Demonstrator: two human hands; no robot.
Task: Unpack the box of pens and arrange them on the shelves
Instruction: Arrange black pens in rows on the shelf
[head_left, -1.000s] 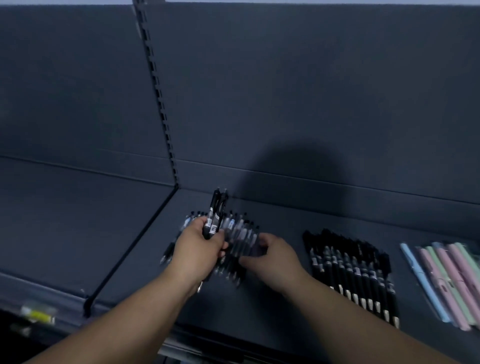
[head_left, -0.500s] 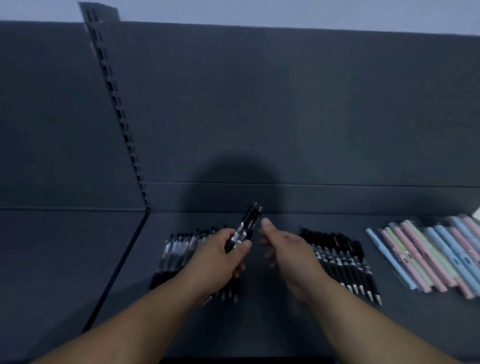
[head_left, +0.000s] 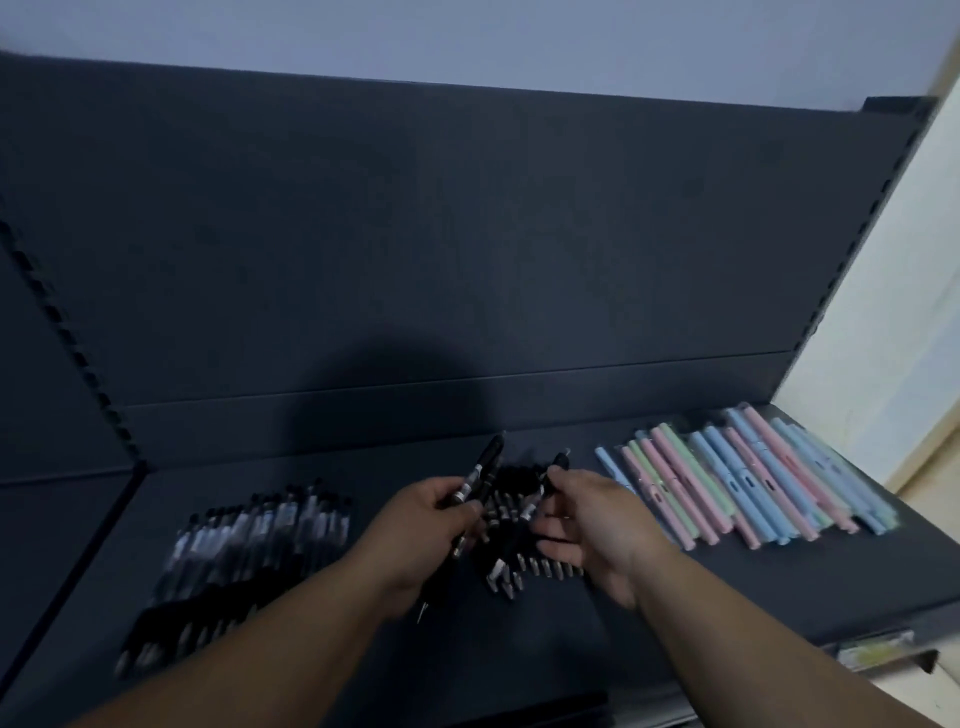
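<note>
The left hand (head_left: 415, 525) grips spare black pens (head_left: 480, 470), the right hand (head_left: 592, 519) pinches one pen (head_left: 545, 483), both directly over the front-to-back black row (head_left: 524, 569).

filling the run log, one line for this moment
left hand grips bundle of black pens | right hand pinches single black pen | both over black pen row on dark grey metal shelf

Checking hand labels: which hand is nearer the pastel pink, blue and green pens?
Right. The right hand, pinching a black pen, is just left of the pastel pens; the left hand, gripping black pens, is farther left.
</note>
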